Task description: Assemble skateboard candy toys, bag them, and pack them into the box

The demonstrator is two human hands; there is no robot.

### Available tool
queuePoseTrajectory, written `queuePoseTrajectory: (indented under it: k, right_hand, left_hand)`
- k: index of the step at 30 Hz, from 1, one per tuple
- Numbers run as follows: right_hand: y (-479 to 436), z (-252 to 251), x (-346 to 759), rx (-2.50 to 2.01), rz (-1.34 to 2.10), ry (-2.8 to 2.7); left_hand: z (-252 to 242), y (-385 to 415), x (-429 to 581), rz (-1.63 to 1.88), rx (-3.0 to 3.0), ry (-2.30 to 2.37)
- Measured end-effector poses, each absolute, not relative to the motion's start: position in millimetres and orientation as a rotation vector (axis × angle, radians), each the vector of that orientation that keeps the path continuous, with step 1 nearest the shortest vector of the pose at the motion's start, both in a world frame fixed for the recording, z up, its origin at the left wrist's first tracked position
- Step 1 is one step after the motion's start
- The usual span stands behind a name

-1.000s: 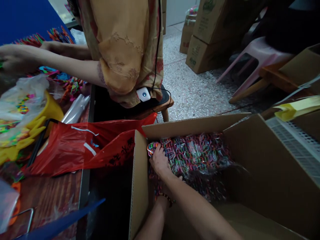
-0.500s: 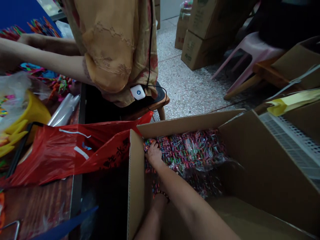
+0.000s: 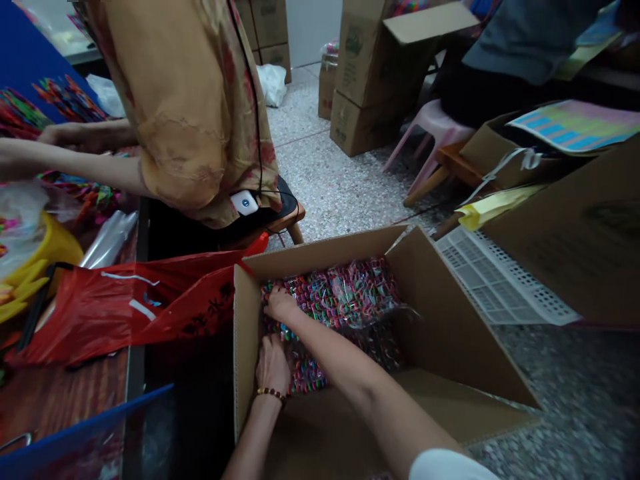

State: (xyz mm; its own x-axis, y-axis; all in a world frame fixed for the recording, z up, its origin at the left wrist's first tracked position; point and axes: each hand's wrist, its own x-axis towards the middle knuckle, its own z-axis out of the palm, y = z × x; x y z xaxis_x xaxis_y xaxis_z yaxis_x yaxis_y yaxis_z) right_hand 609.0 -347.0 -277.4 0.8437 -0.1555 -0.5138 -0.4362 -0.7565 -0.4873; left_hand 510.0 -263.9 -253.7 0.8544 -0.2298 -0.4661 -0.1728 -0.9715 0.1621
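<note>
Clear plastic packs (image 3: 345,287) full of small multicoloured pieces lie in rows inside an open cardboard box (image 3: 465,347). My right hand (image 3: 281,303) is at the left end of the upper row, its fingers curled over the pack there. Nearer to me, my left hand (image 3: 273,363), with a beaded bracelet (image 3: 270,393) on the wrist, reaches down beside the box's left wall. Its fingers bend onto the end of a pack, with the tips hidden. The small pieces are too fine to name.
Left of the box, a red plastic bag (image 3: 175,287) hangs over the edge of a wooden table (image 3: 65,400). A person in a tan top (image 3: 185,133) sits beyond. A white plastic basket (image 3: 500,280) stands at right; stacked cartons (image 3: 360,120) and a pink stool (image 3: 435,127) are behind.
The view has swung to the right, so things sit further left. My left hand has come up from lower in the box towards the packs' left end; my right hand stays there.
</note>
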Motion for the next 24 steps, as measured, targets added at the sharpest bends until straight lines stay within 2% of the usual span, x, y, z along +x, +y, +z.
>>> queuePoseTrajectory:
  k: [4,6,9,15,19,24]
  right_hand:
    - [-380,-274,552,-2.53,0.39,0.261]
    - [-402,-289,526,-2.691,0.233,0.152]
    - [-426,-324,508,-2.836,0.187,0.016]
    - [-419,-363,521,-2.851,0.125,-0.017]
    - [-412,-355,524,-2.819,0.254,0.0]
    - [-426,-328,523,-2.774,0.437,-0.032]
  left_hand:
    - [-262,-265,515,-0.626,2.942,-0.274]
    - [-276,-267,518,-0.622,2.926,-0.293]
    - [-299,-269,520,-0.72,2.9,-0.299]
    - [-320,-264,519,-0.834,2.872,-0.321]
    - [-303,-265,527,-0.861,2.831,-0.305]
    - [-233,-256,509,-0.645,2.757,-0.382]
